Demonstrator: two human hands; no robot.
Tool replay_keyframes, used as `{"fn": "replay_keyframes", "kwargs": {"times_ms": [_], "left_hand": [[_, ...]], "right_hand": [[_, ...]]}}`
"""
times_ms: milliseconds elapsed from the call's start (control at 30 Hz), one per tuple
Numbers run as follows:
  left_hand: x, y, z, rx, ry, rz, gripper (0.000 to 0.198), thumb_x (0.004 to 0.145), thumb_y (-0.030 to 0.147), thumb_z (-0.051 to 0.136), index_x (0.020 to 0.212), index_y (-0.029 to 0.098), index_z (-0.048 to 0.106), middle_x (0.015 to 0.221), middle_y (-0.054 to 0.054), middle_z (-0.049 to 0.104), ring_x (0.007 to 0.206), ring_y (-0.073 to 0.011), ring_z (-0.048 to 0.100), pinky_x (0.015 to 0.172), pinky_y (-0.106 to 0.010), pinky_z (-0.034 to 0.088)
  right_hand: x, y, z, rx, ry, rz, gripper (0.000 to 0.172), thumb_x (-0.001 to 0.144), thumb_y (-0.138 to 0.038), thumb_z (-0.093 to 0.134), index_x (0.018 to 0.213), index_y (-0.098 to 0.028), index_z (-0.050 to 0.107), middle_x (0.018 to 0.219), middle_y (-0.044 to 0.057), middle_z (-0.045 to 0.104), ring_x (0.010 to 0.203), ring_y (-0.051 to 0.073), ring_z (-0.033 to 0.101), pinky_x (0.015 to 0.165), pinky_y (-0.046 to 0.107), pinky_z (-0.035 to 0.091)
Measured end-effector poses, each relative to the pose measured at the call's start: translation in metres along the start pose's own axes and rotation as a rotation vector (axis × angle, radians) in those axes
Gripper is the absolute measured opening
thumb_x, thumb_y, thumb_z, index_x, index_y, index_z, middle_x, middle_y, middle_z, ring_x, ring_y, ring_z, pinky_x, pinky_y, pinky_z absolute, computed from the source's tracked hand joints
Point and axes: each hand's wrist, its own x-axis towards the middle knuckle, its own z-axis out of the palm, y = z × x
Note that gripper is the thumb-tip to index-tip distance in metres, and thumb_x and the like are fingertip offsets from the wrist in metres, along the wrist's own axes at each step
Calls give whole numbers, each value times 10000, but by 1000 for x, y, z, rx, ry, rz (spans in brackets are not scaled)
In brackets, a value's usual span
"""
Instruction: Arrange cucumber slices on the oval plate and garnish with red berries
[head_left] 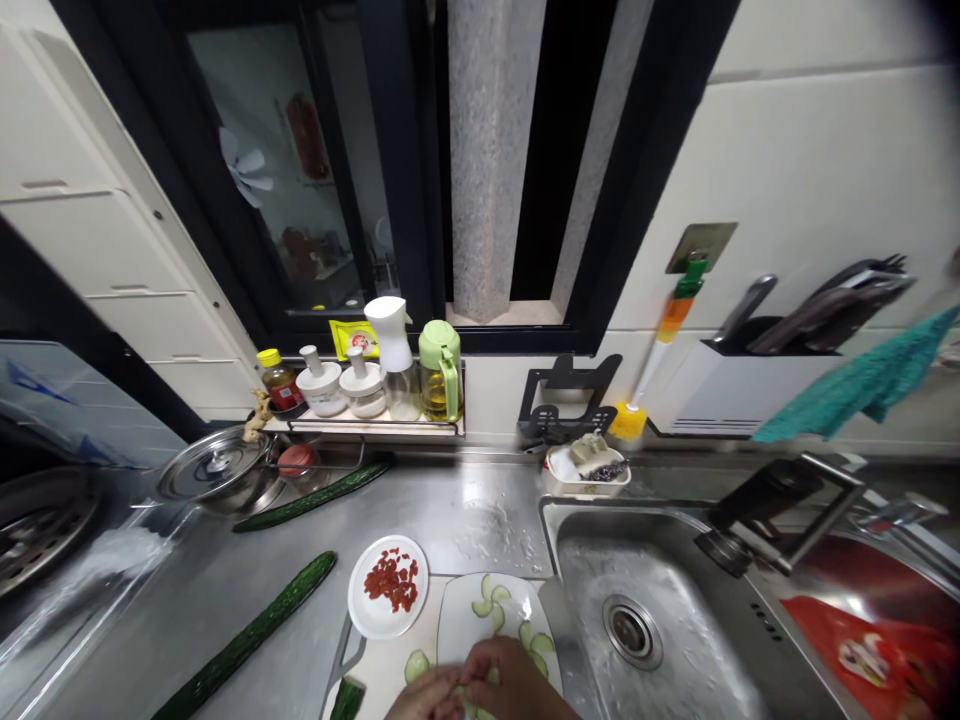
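Note:
My left hand (pixel 429 696) and my right hand (pixel 508 684) meet at the bottom of the head view, over the near edge of a white square plate (pixel 450 622). Both have their fingers closed around what looks like a pale green cucumber slice, mostly hidden between the fingertips. Curved cucumber slices (pixel 495 593) are arranged on the plate in small fans, with more slices (pixel 541 643) beside my right hand. Left of the plate, a loose cucumber slice (pixel 417 665) and a cut cucumber piece (pixel 348 697) lie on a pale cutting board (pixel 382 672).
A round white dish (pixel 362 612) holds small red pieces. Two whole cucumbers (pixel 247 640) lie on the steel counter (pixel 480 500). The sink (pixel 675 640) is on the right. At the back stand a condiment rack (pixel 375 427), a lidded pot (pixel 225 480) and a knife holder (pixel 735 385).

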Motion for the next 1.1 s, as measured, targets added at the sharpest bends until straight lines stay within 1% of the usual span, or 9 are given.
{"fn": "replay_keyframes", "kwargs": {"times_ms": [133, 200, 267, 400, 500, 600, 733, 933, 1100], "left_hand": [[6, 2, -2, -59, 50, -22, 490, 400, 304, 919, 798, 138, 685, 550, 20, 629, 431, -34, 477, 457, -168, 293], [8, 4, -5, 7, 104, 8, 485, 404, 334, 897, 798, 147, 687, 477, 45, 587, 404, -42, 449, 435, -173, 229], [10, 4, -5, 98, 147, 89, 416, 442, 373, 852, 751, 154, 681, 436, 62, 547, 396, -46, 418, 440, -184, 196], [14, 3, -2, 272, 209, 306, 225, 500, 342, 727, 610, 178, 619, 453, 74, 522, 453, -60, 402, 503, -206, 262], [16, 0, -1, 537, 329, 399, 119, 579, 310, 603, 606, 196, 615, 483, 75, 490, 502, -83, 404, 537, -220, 304], [18, 0, -1, 799, 435, 468, 148, 659, 303, 515, 651, 211, 630, 553, 49, 533, 570, -116, 480, 593, -231, 365], [19, 5, 1, 1023, 452, 510, 156, 721, 262, 467, 662, 217, 604, 642, 6, 602, 654, -152, 561, 660, -245, 414], [22, 8, -2, 1182, 474, 585, 166, 763, 214, 447, 689, 209, 595, 727, -45, 642, 741, -189, 596, 722, -281, 430], [29, 1, -8, 1175, 528, 616, 119, 748, 216, 503, 734, 204, 621, 734, -45, 635, 730, -192, 595, 722, -289, 444]], "right_hand": [[5, 11, -5, 16, -55, 22, 150, 596, -102, 622, 663, -180, 731, 675, 9, 716, 682, 155, 635, 637, 224, 433], [9, 16, -6, -23, -44, 24, 154, 594, -104, 621, 665, -170, 740, 662, 24, 717, 658, 156, 633, 602, 221, 422], [13, 18, -7, -91, -53, 25, 167, 604, -105, 608, 676, -165, 746, 647, 29, 715, 631, 151, 627, 572, 218, 408], [21, 13, -10, -349, -45, 1, 194, 646, -110, 580, 731, -185, 738, 685, 10, 722, 663, 137, 628, 601, 217, 403], [28, 10, -12, -474, -16, -3, 191, 666, -115, 575, 751, -204, 722, 747, 16, 733, 752, 167, 636, 665, 259, 404], [37, 8, -11, -551, -6, -7, 183, 691, -120, 561, 734, -222, 707, 771, 24, 735, 837, 217, 633, 704, 319, 399], [48, 11, -4, -654, -10, -27, 186, 732, -108, 546, 735, -215, 698, 789, 49, 734, 921, 273, 621, 741, 387, 402], [51, 20, 9, -755, -6, -123, 207, 835, -105, 509, 787, -182, 695, 862, 80, 726, 1016, 292, 595, 808, 436, 409], [52, 32, 15, -809, 10, -200, 144, 871, -164, 559, 818, -173, 693, 893, 78, 709, 1085, 308, 561, 843, 456, 408]]}}
